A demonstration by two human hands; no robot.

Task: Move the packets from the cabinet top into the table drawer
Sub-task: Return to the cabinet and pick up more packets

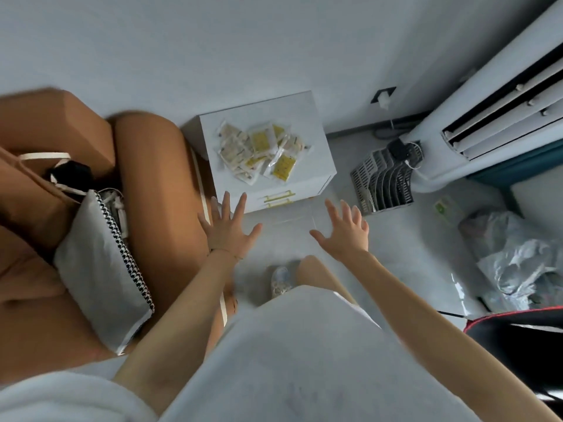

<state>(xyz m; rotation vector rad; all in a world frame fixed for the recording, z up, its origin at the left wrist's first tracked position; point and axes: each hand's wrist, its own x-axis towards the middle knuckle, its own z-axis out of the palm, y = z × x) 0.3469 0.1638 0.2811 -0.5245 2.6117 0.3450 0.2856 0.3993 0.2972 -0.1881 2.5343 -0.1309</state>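
A heap of several clear and yellow packets lies on top of a small white cabinet against the wall. The cabinet's front shows two shut drawers with gold handles. My left hand is stretched out with fingers spread, just in front of the cabinet's lower left corner and holding nothing. My right hand is also spread and empty, over the floor to the right of the drawers. Neither hand touches the packets.
A brown sofa with a grey cushion and a bag stands to the left of the cabinet. A grey file rack lies on the floor at right, beside a standing air conditioner. Plastic bags sit further right.
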